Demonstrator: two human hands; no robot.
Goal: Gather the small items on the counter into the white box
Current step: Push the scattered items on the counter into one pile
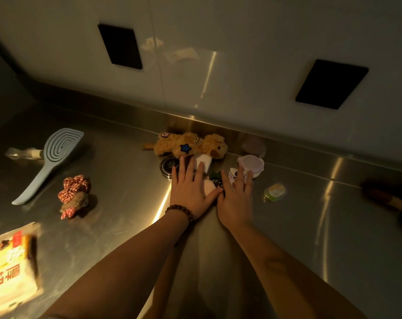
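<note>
Both my hands lie flat, fingers spread, over a cluster of small items at the back of the steel counter. My left hand (189,184), with a bead bracelet at the wrist, covers part of a black round tin (168,166), a small white block (203,160) and a pale rounded piece (209,188). My right hand (236,196) rests on a printed white packet (232,175) and reaches a white jar with a lilac lid (251,164). Dark leafy bits (215,174) show between the hands. A tan plush toy (190,144) lies just behind. No white box is in view.
A grey-blue hairbrush (54,155), a clear small bottle (23,153) and a red checked scrunchie (74,193) lie at the left. A yellow printed packet (10,268) is at the near left. A green-rimmed round pod (274,192) and a dark brush (385,196) sit at the right.
</note>
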